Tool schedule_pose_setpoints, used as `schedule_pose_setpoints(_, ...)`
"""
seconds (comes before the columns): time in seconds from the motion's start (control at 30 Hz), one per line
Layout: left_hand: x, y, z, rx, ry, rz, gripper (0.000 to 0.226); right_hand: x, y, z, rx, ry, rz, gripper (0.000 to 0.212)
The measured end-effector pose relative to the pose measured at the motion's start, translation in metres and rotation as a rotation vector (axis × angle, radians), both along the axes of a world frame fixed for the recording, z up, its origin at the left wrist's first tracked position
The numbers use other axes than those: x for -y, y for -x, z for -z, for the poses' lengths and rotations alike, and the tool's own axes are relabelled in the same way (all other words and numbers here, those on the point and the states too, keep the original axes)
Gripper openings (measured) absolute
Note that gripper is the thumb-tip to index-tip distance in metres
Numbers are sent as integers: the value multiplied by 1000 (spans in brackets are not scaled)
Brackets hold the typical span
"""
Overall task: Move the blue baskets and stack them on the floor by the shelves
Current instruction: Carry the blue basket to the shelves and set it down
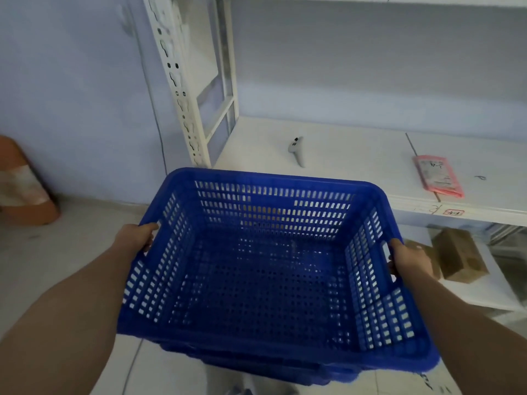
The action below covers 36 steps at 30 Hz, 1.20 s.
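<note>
I hold an empty blue perforated basket (265, 269) in front of me, above the floor and just before the white shelf unit (328, 155). My left hand (142, 235) grips the handle slot in its left wall. My right hand (405, 260) grips the handle slot in its right wall. Under the held basket, the blue rims of further baskets (256, 363) show at its near edge, close beneath it; I cannot tell whether they touch.
On the white shelf lie a grey handheld controller (296, 151) and a pink packet (437, 176). Cardboard boxes (459, 255) sit on the lower shelf at the right. An orange cone-like object (22, 183) stands on the tiled floor at the left wall.
</note>
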<state>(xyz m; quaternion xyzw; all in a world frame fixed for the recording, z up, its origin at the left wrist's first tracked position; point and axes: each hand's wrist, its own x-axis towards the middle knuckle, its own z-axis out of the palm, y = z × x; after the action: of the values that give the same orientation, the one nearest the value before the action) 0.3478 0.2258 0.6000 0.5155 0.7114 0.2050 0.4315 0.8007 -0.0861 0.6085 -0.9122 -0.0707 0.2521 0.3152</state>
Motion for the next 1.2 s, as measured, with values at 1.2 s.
schedule_pose_setpoints(1.2, -58, -10, 16, -65, -21, 320, 25, -28, 31, 19, 283, 293, 95, 61)
